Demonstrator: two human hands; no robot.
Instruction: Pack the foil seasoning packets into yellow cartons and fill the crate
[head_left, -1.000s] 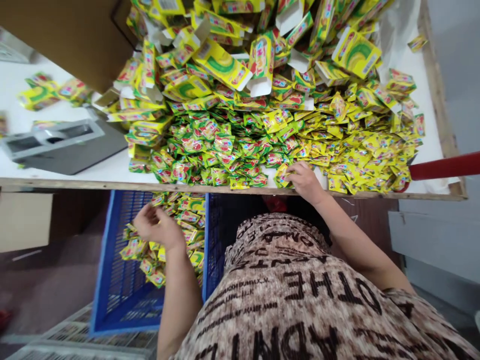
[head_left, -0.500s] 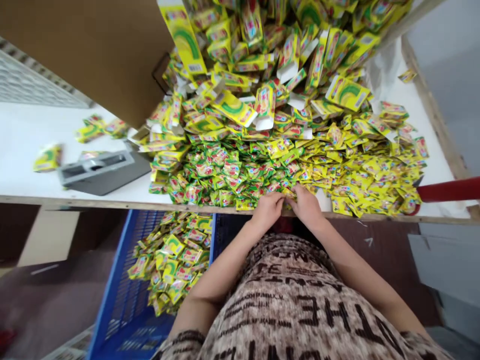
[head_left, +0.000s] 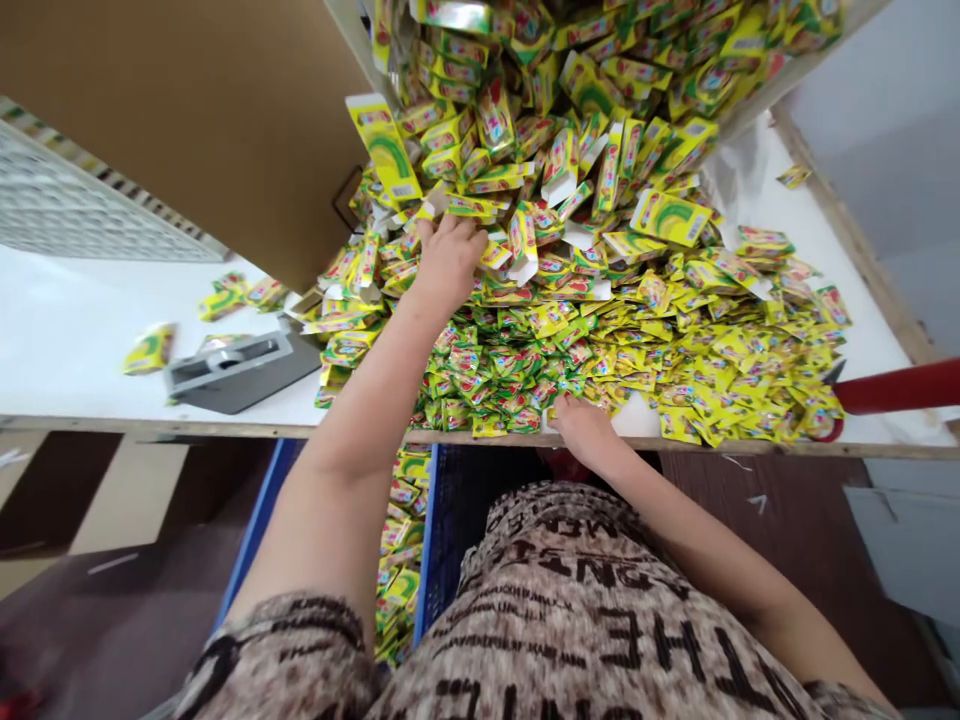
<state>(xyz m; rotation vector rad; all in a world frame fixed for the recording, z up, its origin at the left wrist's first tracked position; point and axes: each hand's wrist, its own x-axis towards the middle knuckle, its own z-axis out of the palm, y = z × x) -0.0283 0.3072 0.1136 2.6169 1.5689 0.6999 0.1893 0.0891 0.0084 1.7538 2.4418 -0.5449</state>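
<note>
My left hand reaches out over the heap of small yellow-green cartons, its fingers spread and touching cartons near a white flap. Whether it grips one of them I cannot see. At the table's front edge my right hand is closed, with a bit of a small yellow packet showing at its fingertips. Just beyond it lies a pile of green sachets, and to the right of these spread yellow sachets.
A grey tape dispenser stands on the white table at left, near a large brown cardboard box. Below the edge is a blue crate holding filled cartons. A red-handled tool lies at right.
My left hand has left my right hand at the table edge and moved forward and left onto the cartons. My right hand stays near the edge, slightly further left. The view has shifted.
</note>
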